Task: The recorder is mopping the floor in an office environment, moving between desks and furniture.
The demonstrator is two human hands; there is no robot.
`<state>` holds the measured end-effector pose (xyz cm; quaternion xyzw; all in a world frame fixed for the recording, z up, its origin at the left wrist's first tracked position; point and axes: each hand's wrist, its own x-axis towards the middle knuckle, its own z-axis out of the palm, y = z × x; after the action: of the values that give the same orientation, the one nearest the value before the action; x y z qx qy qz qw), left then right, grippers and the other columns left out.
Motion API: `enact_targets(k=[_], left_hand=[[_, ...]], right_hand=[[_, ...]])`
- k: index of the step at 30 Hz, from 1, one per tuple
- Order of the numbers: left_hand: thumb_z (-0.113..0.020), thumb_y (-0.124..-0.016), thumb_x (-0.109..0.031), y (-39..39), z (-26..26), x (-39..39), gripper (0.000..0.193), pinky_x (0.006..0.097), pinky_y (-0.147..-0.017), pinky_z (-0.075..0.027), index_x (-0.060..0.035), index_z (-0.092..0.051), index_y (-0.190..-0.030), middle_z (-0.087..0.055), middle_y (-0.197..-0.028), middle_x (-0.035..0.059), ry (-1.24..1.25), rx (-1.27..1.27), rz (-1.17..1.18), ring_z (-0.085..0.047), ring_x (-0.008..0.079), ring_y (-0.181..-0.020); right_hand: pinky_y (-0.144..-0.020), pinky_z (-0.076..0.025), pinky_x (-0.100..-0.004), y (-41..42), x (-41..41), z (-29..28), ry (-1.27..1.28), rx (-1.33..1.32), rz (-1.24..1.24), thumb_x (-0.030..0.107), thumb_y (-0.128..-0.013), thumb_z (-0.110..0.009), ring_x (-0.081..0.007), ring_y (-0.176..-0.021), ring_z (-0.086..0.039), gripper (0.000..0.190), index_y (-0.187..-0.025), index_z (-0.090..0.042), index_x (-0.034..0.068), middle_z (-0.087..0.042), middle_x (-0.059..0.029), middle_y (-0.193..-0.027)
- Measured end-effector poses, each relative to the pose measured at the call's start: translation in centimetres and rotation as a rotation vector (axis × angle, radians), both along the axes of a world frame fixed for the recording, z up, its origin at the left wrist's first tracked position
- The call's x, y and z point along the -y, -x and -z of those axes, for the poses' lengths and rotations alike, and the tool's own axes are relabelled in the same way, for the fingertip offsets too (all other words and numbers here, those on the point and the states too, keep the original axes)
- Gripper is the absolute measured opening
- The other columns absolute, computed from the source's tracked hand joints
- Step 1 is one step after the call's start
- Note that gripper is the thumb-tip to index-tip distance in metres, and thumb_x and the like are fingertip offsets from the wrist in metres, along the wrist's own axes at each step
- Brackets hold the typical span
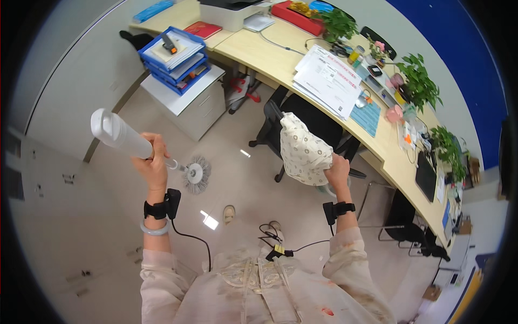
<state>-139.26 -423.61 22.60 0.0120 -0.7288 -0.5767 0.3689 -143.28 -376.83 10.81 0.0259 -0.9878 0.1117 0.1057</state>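
Observation:
My left hand is closed around the thick white handle of what looks like a long-handled scrubber. In line with it beyond my fingers, a thin shaft leads to a round head with grey bristles, low over the tiled floor. My fingers hide where handle and shaft meet. In my right hand is a bunched cream cloth with a small printed pattern, gripped at its right edge. It overlaps the view of a black office chair; whether they touch I cannot tell. Behind that hand a pale rim partly shows.
A white drawer cabinet bears blue stacked paper trays. Along the right curves a wooden desk with papers, potted plants and a printer. Black cables hang from my wrist straps. More chairs stand at right.

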Motion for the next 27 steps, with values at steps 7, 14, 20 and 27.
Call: enact_targets(k=[7, 14, 20, 27], left_hand=[[-0.056, -0.089, -0.004, 5.2, 2.8, 5.1, 0.016, 0.0199, -0.042, -0.028, -0.0055, -0.044, -0.079, -0.04, -0.059, -0.0029, 0.059, -0.033, 0.102, -0.036, 0.0037, -0.047], [-0.06, -0.085, 0.001, 5.9, 2.9, 3.6, 0.02, 0.0214, -0.047, -0.023, -0.0037, -0.047, -0.07, -0.031, -0.056, -0.006, 0.029, -0.034, 0.292, -0.027, 0.0039, -0.05], [-0.054, -0.088, 0.0, 3.9, 2.6, 2.0, 0.011, 0.0203, -0.045, -0.03, -0.004, -0.048, -0.08, -0.036, -0.054, -0.0058, 0.23, 0.043, 0.452, -0.036, 0.0036, -0.046], [-0.056, -0.087, -0.004, 1.5, 3.6, 1.3, 0.007, 0.0223, -0.048, -0.039, -0.0013, -0.051, -0.083, -0.054, -0.057, 0.0024, 0.257, 0.167, 0.633, -0.052, 0.0084, -0.049]], right_hand=[[-0.07, -0.038, -0.044, -4.9, 4.2, -1.1, 0.061, 0.0, 0.026, 0.011, -0.063, -0.064, -0.035, -0.08, -0.055, 0.018, -0.078, -0.057, 0.006, -0.058, -0.0135, -0.077], [-0.071, -0.036, -0.0403, -14.1, 8.4, -1.6, 0.072, 0.048, 0.088, 0.004, -0.055, -0.062, -0.0315, -0.082, -0.053, 0.024, -0.077, -0.054, 0.007, -0.057, -0.0112, -0.077], [-0.068, -0.035, -0.0379, -22.3, 11.3, -2.6, 0.117, 0.018, 0.11, 0.008, -0.055, -0.062, -0.0299, -0.078, -0.051, 0.021, -0.073, -0.051, 0.007, -0.054, -0.0103, -0.074], [-0.073, -0.034, -0.0368, -33.2, 14.9, -3.2, 0.08, 0.128, 0.164, 0.007, -0.055, -0.065, -0.0252, -0.082, -0.053, 0.028, -0.082, -0.056, 0.008, -0.057, -0.0068, -0.08]])
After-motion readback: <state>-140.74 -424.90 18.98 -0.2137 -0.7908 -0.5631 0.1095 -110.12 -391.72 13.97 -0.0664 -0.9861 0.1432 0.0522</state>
